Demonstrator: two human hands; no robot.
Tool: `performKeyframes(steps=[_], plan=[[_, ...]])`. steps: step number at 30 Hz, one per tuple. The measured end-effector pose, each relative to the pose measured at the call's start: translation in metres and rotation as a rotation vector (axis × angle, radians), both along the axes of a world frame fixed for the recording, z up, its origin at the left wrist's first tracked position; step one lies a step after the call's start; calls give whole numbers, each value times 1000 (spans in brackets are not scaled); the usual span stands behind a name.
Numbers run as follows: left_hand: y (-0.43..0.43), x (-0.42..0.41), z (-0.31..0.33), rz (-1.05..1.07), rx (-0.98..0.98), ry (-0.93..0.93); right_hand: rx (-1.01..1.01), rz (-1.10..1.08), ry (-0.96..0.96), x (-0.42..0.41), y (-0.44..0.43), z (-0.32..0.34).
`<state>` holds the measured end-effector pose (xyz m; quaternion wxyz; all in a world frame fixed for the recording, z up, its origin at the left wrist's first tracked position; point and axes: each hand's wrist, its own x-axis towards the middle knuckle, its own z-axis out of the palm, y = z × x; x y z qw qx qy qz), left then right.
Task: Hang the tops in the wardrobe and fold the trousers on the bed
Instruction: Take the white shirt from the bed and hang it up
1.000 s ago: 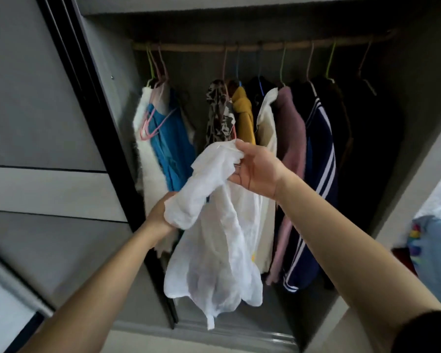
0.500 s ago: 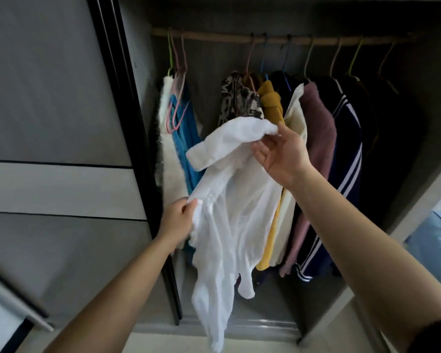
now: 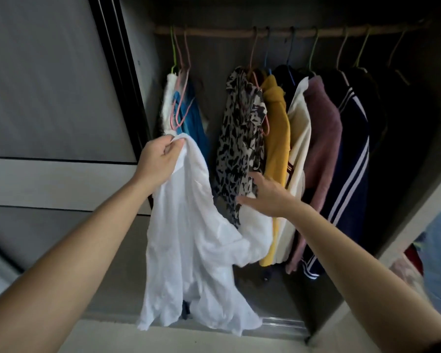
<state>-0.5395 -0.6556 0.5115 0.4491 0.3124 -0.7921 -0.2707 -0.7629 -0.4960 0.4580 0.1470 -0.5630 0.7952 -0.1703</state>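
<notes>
White top [image 3: 189, 238], thin and crumpled, hanging loose before the open wardrobe [image 3: 239, 47]. Bunched at its upper edge in the clenched left hand [image 3: 158, 161]. Right hand [image 3: 267, 197] spread, fingers against the cloth's right side.

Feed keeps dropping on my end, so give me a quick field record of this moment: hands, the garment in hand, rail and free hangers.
left hand: gripping top edge of the white top, held up by the left end of the rail
right hand: open, fingers spread, on the top's side in front of the leopard-print top
white top: not on a hanger, hanging limp
wardrobe rail: gap between left group and leopard-print top
pink hangers: look empty, left end
</notes>
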Motion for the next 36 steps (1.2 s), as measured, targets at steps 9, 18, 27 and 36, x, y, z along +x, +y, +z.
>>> performKeyframes(steps=[9,18,27,36], plan=[[14,20,9,73,-133,-198,-406,53,-449,21,-27,3],[3,45,-7,217,-153,-447,-492,233,428,-15,-29,38],[47,35,-1,-560,775,-411,-253,-223,-848,9,-37,19],[-5,16,-54,-125,382,-412,-278,-178,-1252,16,-25,36]])
